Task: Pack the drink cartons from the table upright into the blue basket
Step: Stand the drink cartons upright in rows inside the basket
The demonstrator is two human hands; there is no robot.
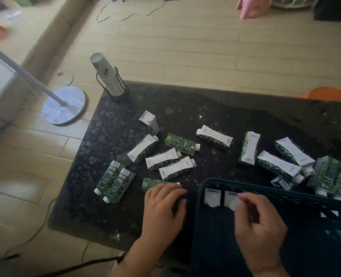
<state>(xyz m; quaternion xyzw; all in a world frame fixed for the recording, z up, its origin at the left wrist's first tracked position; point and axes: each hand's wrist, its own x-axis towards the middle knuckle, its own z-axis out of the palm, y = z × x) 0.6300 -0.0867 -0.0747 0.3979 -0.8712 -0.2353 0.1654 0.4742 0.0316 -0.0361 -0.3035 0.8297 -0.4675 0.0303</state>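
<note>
Packing cartons: 2 already upright in the blue basket [265, 185].

My right hand [259, 228] pinches the top of 1 upright carton [232, 198] at the basket's far-left wall, beside another [211, 197]. My left hand [163, 208] curls over a green carton [153, 183] lying on the dark table [109, 196]. The other cartons lie scattered flat across the table.

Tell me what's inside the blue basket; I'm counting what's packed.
Two cartons stand upright against the basket's far wall; the right hand pinches the second one's cap. The rest of the inside is dark and partly covered by that hand.
</note>
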